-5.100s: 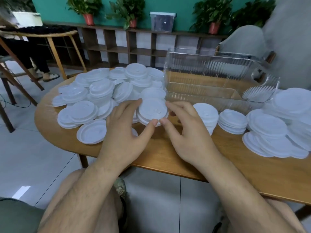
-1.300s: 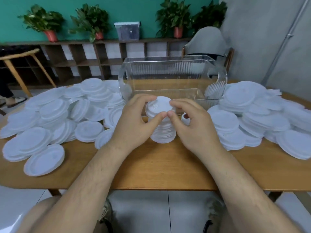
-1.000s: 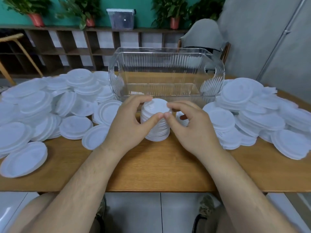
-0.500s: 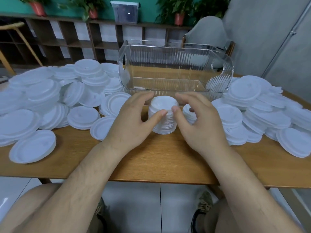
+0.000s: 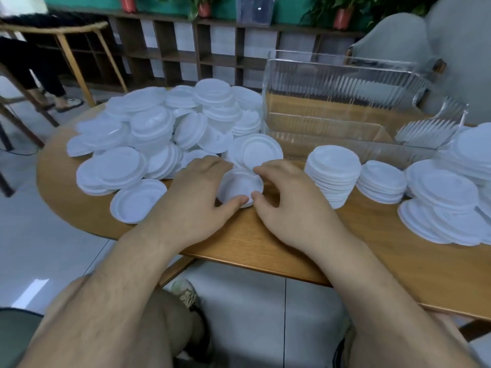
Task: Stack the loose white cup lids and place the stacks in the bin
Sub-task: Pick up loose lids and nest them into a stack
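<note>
A white lid (image 5: 240,185) lies on the wooden table (image 5: 372,248), cupped between both hands. The left hand (image 5: 196,192) curls round its left edge and the right hand (image 5: 289,205) round its right, with the thumbs nearly meeting at the near rim. It may be more than one lid; the blur hides that. The loose pile (image 5: 159,134) spreads just behind and to the left. A tall stack (image 5: 332,176) stands just right of the right hand, in front of the clear bin (image 5: 345,102).
</note>
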`<state>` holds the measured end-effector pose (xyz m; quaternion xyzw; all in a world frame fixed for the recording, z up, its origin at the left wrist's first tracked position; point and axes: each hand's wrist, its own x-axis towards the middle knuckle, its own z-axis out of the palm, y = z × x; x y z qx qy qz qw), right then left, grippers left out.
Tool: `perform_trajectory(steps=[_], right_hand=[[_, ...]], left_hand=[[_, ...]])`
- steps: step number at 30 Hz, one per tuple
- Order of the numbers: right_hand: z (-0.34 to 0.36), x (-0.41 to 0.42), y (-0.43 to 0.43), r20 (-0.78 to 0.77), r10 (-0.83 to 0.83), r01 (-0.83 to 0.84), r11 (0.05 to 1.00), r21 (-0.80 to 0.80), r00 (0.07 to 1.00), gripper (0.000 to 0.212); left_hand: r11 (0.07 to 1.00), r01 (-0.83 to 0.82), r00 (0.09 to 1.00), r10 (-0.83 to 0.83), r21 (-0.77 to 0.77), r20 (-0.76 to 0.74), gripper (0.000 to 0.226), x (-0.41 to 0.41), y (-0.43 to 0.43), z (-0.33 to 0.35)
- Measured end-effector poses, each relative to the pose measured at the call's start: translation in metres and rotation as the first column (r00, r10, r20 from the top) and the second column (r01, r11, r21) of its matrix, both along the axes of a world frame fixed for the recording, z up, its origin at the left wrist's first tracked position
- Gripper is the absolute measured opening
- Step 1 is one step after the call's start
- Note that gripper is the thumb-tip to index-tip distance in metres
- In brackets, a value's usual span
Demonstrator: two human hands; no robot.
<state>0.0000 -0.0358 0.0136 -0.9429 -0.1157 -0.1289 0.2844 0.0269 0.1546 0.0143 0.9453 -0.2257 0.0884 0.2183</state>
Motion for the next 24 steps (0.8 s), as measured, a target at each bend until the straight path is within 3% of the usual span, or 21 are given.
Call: perform_trajectory(steps=[12, 16, 21, 24], right_hand=[[-0.003, -0.004, -0.003, -0.081, -0.013, 0.018, 0.998, 0.061, 0.997, 0.042], [-0.008, -0.004, -0.004, -0.044, 0.034, -0.031, 0.998, 0.062, 0.998, 0.028], [-0.006, -0.004, -0.007, 0.063, 0.053, -0.062, 0.988, 0.145, 0.997, 0.011], [0.004, -0.008, -0.011, 0.16, 0.038, -0.076, 0.968, 0.239, 0.986, 0.009]], left_hand=[[0.996, 0.022, 0.999, -0.017, 0.092, -0.046, 0.075, -0.003, 0.005, 0.007], [0.994, 0.012, 0.998, -0.004, 0.112, -0.07, 0.072, -0.002, 0.002, 0.007], [1.0, -0.007, 0.995, 0.005, -0.017, -0.103, 0.074, 0.0, 0.004, 0.009], [0.976, -0.028, 0.994, 0.004, -0.216, -0.113, 0.064, -0.002, 0.004, 0.013]])
